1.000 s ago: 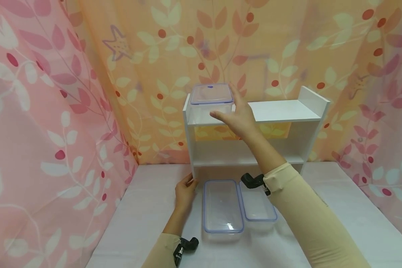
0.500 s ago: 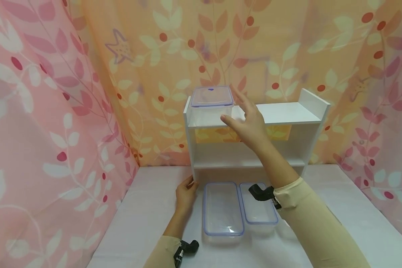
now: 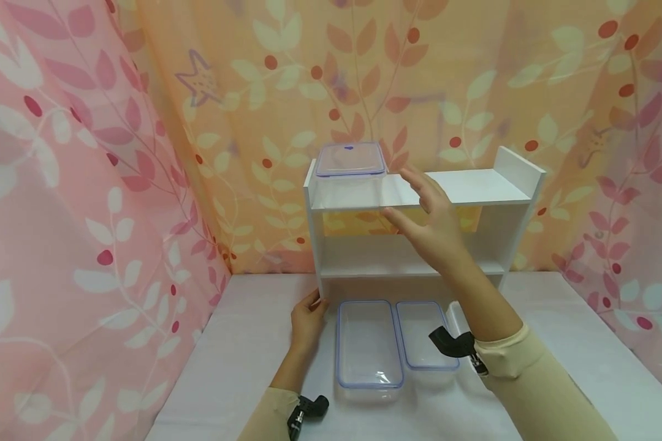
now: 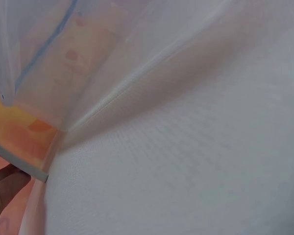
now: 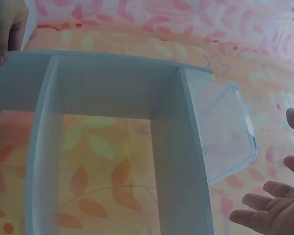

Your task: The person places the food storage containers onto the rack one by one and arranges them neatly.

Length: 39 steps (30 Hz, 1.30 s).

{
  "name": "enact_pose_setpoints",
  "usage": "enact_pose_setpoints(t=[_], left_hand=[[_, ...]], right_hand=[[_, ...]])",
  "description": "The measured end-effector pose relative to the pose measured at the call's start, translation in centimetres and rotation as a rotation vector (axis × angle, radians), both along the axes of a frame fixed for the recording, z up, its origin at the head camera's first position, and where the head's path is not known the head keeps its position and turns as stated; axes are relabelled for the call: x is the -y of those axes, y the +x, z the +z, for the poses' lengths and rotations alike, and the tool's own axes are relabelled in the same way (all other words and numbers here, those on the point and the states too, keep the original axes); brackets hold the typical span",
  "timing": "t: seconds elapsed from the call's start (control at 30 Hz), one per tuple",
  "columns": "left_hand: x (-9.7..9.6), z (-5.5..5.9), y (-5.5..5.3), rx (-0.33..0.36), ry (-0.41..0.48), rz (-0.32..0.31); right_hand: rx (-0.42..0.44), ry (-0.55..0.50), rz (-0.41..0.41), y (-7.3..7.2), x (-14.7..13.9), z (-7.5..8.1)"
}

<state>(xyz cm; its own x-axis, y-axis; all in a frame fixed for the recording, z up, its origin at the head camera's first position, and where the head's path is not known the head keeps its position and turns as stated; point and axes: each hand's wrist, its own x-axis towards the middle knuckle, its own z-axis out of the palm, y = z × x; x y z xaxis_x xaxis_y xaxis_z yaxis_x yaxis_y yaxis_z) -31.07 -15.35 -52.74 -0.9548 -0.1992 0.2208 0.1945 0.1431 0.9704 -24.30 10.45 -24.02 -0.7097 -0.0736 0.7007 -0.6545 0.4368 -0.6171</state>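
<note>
A clear lidded food container (image 3: 350, 160) with a blue-edged lid stands at the left end of the top board of a white shelf unit (image 3: 331, 245). My right hand (image 3: 433, 226) is held in front of the top board, right of that container and apart from it, with fingers spread and nothing in them. The right wrist view shows the same hand (image 5: 277, 203) beside the container (image 5: 225, 132). Low at the unit's left side, my left hand (image 3: 308, 321) grips the bottom of the side panel between thumb and fingers. In the left wrist view its fingers (image 4: 12, 183) lie against the panel edge.
Two more clear food containers with blue-edged lids, a larger one (image 3: 369, 346) and a smaller one (image 3: 422, 337), sit side by side on the white-covered table (image 3: 243, 343) in front of the shelf unit. Patterned curtains (image 3: 254, 214) hang behind and at both sides.
My right hand has come off the top container and drawn back to the right and down. The container stays on the top board. My left hand keeps its place.
</note>
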Motion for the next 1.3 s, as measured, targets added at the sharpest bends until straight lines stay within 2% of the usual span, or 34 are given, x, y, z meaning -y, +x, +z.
enact_pose_setpoints(t=[0.17,0.27,0.57,0.83,1.07,1.3], left_hand=[[0.0,0.1,0.1,0.011,-0.018,0.004],[0.0,0.1,0.1,0.014,-0.023,0.000],[0.1,0.1,0.0,-0.011,-0.020,-0.004],[0.1,-0.1,0.0,0.020,-0.009,-0.004],[0.1,0.1,0.0,0.019,-0.009,0.000],[0.0,0.0,0.1,0.000,-0.001,-0.001]], right_hand=[[0.033,0.000,0.005,2.6,-0.5,-0.2],[0.025,-0.004,0.015,4.4,-0.9,-0.1],[-0.048,0.033,-0.006,6.8,-2.7,-1.8],[-0.091,0.090,-0.033,7.8,-4.4,-4.2],[-0.061,0.127,-0.068,6.5,-7.6,-8.1],[-0.045,0.107,-0.081,7.3,-9.2,-9.8]])
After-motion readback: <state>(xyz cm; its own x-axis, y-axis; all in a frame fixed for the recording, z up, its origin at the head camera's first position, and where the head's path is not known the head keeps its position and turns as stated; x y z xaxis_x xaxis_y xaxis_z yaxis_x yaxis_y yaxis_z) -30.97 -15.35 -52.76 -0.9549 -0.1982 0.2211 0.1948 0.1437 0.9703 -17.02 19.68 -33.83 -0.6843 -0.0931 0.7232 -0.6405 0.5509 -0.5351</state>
